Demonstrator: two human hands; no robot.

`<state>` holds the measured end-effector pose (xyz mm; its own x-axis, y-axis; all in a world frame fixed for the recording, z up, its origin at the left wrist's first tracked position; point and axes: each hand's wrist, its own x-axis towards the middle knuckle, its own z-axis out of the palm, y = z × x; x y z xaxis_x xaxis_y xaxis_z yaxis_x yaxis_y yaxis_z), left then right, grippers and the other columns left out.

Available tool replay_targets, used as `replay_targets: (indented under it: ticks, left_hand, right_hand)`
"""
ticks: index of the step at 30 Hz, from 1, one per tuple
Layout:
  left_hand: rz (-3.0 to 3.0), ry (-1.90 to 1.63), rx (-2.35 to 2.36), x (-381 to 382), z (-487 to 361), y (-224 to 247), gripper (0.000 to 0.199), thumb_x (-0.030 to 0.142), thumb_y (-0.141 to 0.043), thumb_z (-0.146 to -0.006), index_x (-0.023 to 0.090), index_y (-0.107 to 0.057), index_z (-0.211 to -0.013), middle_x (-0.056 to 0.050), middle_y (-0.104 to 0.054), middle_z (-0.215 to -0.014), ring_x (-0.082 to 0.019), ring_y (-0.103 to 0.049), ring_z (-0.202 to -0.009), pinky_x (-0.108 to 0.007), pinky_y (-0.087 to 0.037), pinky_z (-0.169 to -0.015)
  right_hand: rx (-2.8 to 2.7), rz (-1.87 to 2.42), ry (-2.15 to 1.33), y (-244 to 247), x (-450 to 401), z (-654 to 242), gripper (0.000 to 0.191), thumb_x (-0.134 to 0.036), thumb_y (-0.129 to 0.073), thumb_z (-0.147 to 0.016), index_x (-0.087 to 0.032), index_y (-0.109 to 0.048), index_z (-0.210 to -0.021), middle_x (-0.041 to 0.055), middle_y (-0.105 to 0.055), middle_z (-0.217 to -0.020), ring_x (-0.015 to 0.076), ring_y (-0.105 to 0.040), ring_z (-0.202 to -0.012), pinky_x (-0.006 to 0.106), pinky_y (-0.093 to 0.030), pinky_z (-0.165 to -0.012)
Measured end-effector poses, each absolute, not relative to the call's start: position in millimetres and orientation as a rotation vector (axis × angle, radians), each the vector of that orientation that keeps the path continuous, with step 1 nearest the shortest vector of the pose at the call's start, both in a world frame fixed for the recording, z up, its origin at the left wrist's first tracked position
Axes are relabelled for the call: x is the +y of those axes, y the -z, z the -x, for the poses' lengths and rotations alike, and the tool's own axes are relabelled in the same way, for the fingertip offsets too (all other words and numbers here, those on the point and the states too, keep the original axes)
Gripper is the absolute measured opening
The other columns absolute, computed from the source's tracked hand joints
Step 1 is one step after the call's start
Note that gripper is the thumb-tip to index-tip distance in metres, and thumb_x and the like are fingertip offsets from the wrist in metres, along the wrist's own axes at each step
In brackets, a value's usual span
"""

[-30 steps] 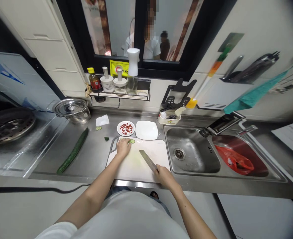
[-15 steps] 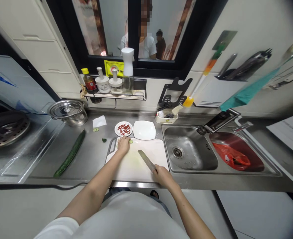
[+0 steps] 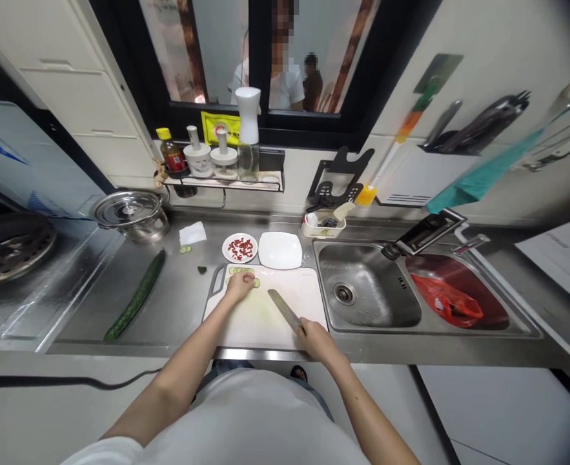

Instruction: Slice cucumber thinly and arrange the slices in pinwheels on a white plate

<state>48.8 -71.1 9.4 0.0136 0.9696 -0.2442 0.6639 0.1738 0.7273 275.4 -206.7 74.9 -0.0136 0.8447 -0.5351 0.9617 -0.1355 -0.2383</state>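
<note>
My right hand is wrapped round the handle of a knife, whose blade lies over the white cutting board. Over the board's upper left part, my left hand has its fingers closed at a cucumber slice. A row of cucumber slices rests just beyond that hand. Behind the board stand a round plate of red pieces and a white square plate. A whole cucumber lies on the steel counter to the left.
A lidded steel pot stands at the back left. A double sink with a red bag lies to the right. A seasoning shelf hangs behind. People are visible through the window.
My left hand has drawn slightly nearer to me, and the row of slices beyond it now shows. The knife stays in my right hand, almost unmoved. The view has shifted a little.
</note>
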Motion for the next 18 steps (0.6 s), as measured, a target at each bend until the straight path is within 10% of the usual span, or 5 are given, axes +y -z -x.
replay_targets:
  ticks: [18]
  left_hand:
    - [-1.703, -0.426, 1.795, -118.4, -34.5, 1.3, 0.019, 0.017, -0.057, -0.077, 0.021, -0.068, -0.092, -0.004, -0.071, -0.094, -0.017, -0.062, -0.089, -0.025, -0.042, -0.078]
  right_hand:
    - [2.093, -1.826, 0.682, -69.8, -216.7, -243.1, 0.028, -0.022, -0.034, -0.093, -0.015, -0.06, -0.1, 0.0123, -0.068, -0.092, 0.0222, -0.064, -0.087, 0.027, -0.038, -0.065]
